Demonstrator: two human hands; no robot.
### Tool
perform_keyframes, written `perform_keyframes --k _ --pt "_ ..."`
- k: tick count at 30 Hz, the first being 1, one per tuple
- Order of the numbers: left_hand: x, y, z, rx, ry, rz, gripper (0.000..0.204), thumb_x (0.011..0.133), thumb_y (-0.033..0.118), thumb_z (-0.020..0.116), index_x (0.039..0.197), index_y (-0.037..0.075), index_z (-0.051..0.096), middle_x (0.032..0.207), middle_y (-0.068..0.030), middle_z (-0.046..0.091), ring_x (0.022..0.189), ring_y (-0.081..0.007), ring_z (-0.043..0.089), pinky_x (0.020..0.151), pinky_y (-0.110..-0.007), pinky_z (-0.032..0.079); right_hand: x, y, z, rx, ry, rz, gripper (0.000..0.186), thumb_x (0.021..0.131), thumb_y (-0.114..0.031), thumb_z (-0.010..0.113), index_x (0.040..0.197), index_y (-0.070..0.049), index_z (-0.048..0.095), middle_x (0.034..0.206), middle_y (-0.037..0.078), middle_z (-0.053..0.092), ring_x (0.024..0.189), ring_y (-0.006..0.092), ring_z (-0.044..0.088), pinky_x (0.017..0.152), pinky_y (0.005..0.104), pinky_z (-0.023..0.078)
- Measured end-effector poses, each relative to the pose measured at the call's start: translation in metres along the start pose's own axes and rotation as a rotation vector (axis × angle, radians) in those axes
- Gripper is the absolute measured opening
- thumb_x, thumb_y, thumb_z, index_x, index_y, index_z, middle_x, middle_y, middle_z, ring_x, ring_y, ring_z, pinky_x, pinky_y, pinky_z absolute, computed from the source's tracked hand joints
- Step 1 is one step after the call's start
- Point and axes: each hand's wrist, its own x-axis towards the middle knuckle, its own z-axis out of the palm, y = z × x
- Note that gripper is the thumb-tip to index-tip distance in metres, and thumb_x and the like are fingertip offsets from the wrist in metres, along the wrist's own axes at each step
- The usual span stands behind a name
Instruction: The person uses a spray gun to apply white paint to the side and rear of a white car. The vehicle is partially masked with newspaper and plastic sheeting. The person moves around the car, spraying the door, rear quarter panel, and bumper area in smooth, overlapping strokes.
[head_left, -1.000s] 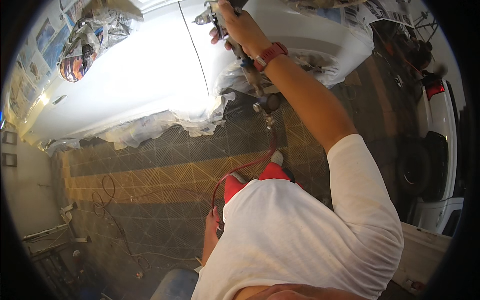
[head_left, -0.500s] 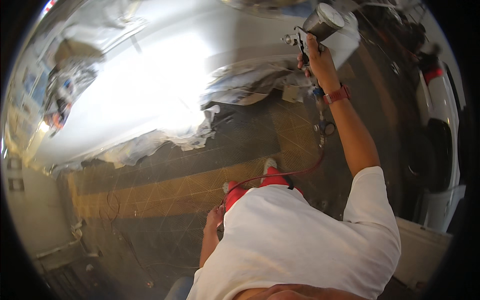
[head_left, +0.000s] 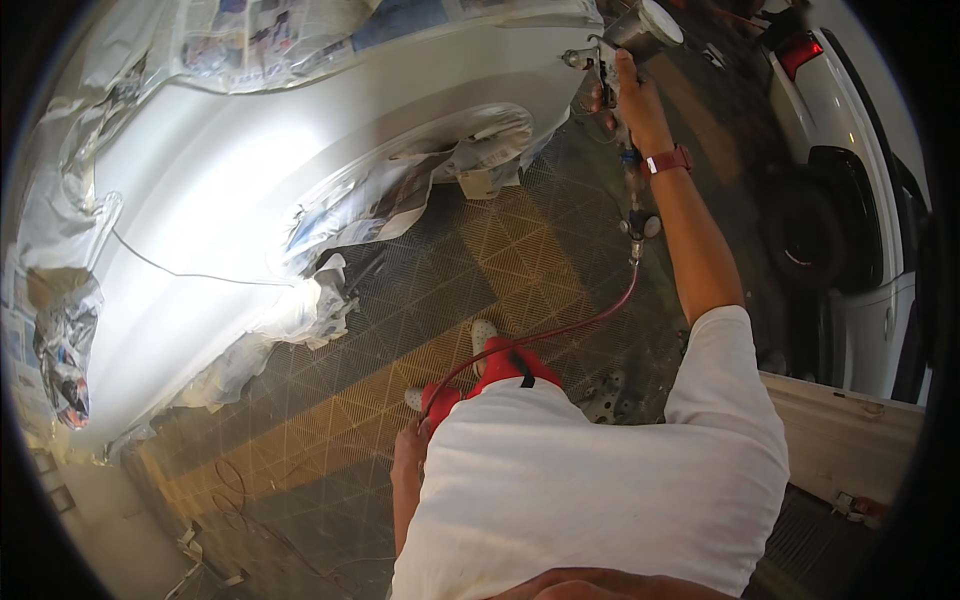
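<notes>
At the top right, my right hand (head_left: 641, 112) is closed round the grip of a spray gun (head_left: 606, 68), my arm stretched far forward. A grey paint cup (head_left: 645, 30) sits on the gun. Its nozzle points left at a white car body panel (head_left: 215, 180), apart from the surface. Below the grip hang a round gauge (head_left: 640, 226) and a red air hose (head_left: 560, 328), which curves back past my legs. Low by my left hip, my left hand (head_left: 410, 442) is closed on the hose; its fingers are partly hidden.
Newspaper and plastic masking (head_left: 290, 45) cover the car's upper part and wheel arch (head_left: 390, 205). A thin cord (head_left: 190, 274) crosses the panel. Loose hose (head_left: 230, 490) lies on the patterned floor (head_left: 520, 250) at lower left. Another white vehicle (head_left: 850, 120) stands at right.
The view has turned and shifted along the car, so the masked wheel arch and panel end show more fully. Both hands keep their hold; the spray gun stays at arm's length, nearer the panel's end.
</notes>
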Motion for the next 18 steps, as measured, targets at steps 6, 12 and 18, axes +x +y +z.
perform_keyframes --k 6,12,18 --pt "-0.009 0.044 -0.016 0.035 0.012 -0.028 0.043 0.106 0.040 0.053 0.134 0.010 0.065 0.108 -0.0285 0.071 0.101 -0.0495 0.068 0.083 -0.055 0.053 0.067 0.051 -0.045 0.038 0.144 0.097 0.064 0.103 -0.063 0.047 0.105 -0.001 0.064 0.074 0.007 0.068 0.060 0.0147 0.066 0.043 0.0311 0.042" --pt "-0.019 0.034 -0.018 0.038 0.045 -0.120 0.044 0.106 0.041 0.052 0.135 0.011 0.065 0.111 -0.0285 0.071 0.104 -0.0506 0.067 0.085 -0.055 0.053 0.103 0.099 -0.053 -0.017 0.345 0.120 0.059 0.105 -0.058 0.046 0.103 -0.002 0.064 0.072 0.007 0.068 0.058 0.0156 0.067 0.043 0.0318 0.045" --pt "-0.037 -0.012 -0.014 0.012 0.053 -0.267 0.051 0.105 0.048 0.049 0.130 0.007 0.067 0.113 -0.0303 0.070 0.110 -0.0510 0.065 0.089 -0.055 0.052 0.039 0.106 0.002 -0.106 0.292 0.175 0.057 0.105 -0.058 0.047 0.105 -0.004 0.064 0.075 0.006 0.070 0.061 0.0150 0.068 0.042 0.0299 0.045"
